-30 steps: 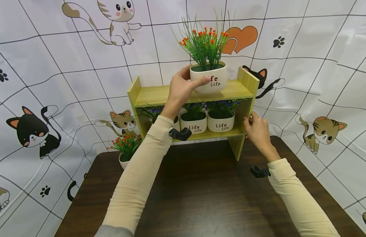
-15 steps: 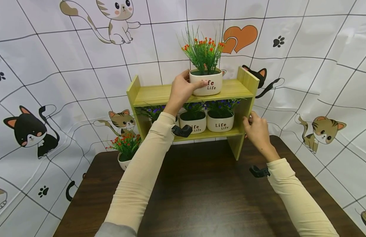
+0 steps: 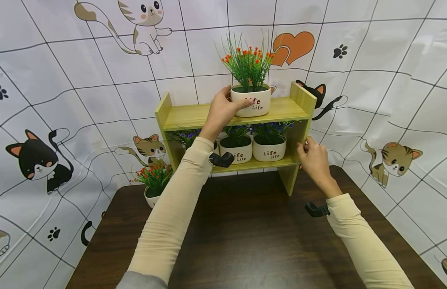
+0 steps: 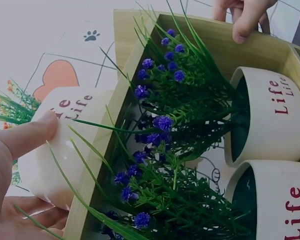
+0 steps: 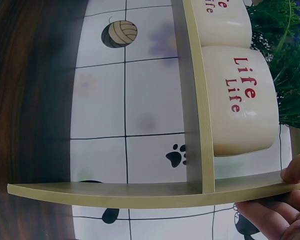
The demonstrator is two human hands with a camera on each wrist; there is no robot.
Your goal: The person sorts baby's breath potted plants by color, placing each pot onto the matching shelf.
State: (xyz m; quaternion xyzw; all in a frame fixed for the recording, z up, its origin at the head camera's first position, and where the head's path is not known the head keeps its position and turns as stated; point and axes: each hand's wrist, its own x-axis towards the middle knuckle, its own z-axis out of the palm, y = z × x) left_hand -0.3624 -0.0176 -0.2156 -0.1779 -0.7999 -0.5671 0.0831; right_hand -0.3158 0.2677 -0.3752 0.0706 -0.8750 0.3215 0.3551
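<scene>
My left hand (image 3: 223, 108) grips a white oval flowerpot (image 3: 261, 107) with "Life" lettering by its left side, thumb across the front. Orange artificial flowers and thin green blades rise from it. The pot is upright and appears to rest on the top board of a light wooden shelf (image 3: 188, 114). My right hand (image 3: 315, 160) pinches the shelf's right side panel (image 5: 240, 195) between thumb and fingers. On the lower board stand white pots with purple flowers: a right one (image 3: 269, 149), a middle one (image 3: 237, 150) and a left one mostly hidden by my left arm.
Another white pot with orange flowers (image 3: 154, 176) stands on the dark wooden table (image 3: 252, 237), left of the shelf and partly behind my left sleeve. A tiled-pattern wall covering (image 3: 194, 48) with cartoon cats lies close behind the shelf.
My left hand has lowered the orange-flowered pot and shifted it slightly left onto the top board. It has barely moved in the last half second. My right hand stays at the side panel.
</scene>
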